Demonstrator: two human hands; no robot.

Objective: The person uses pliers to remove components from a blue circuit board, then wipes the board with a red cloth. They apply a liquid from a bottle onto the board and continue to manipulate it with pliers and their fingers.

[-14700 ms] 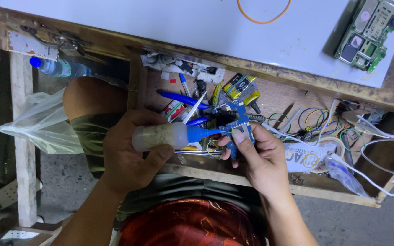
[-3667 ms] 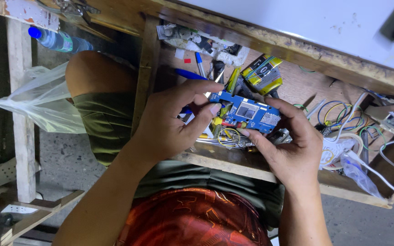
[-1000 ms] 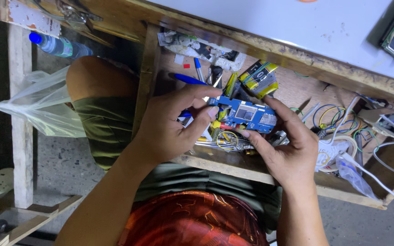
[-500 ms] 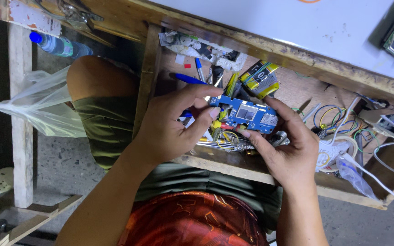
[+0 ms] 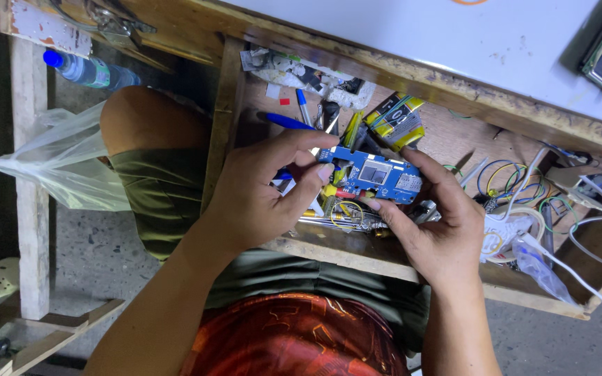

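Both hands, left hand (image 5: 259, 198) and right hand (image 5: 437, 233), pinching blue circuit board (image 5: 374, 174) over open drawer (image 5: 454, 136). Best gripped by edges only, held level above drawer's front edge.

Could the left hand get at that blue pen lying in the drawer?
Probably yes: the blue pen lies uncovered just beyond the left hand, but that hand and the right hand both hold the blue circuit board.
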